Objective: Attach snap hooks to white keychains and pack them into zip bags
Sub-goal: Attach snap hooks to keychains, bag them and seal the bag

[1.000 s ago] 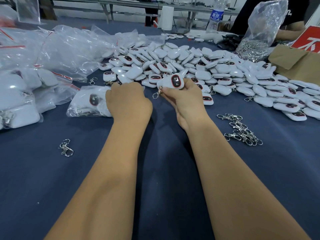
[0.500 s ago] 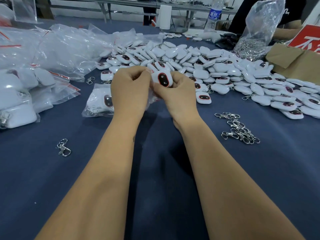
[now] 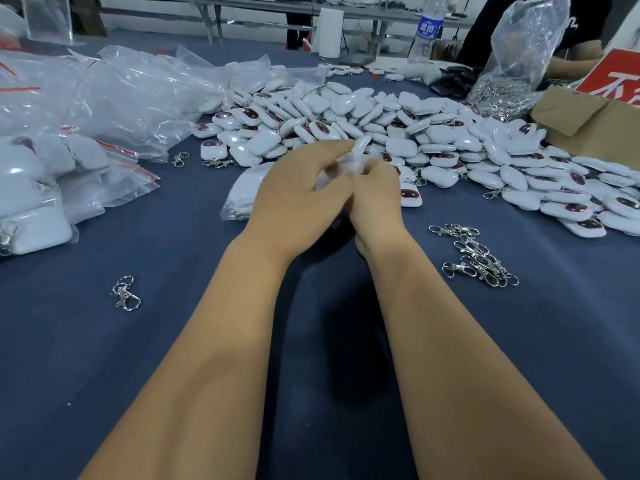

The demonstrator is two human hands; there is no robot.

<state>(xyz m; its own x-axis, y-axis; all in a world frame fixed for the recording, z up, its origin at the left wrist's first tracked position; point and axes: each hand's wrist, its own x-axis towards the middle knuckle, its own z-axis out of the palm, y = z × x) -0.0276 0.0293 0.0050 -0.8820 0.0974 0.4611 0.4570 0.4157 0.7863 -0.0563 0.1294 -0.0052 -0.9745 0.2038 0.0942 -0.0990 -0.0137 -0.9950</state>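
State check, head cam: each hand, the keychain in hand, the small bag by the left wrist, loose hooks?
left hand: grips a white keychain, blurred
right hand: fingers curled on the same keychain
white keychain: held up on edge between both hands
small zip bag: flat on table, filled
loose snap hooks: heaped, unattached
single snap hook: lying alone

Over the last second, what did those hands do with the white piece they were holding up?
The right hand turned the white keychain from face-on to edge-on, and the left hand came off the table to meet it. Both now work it into a clear zip bag, blurred by motion. The loose snap hooks and the keychain pile lie as before.
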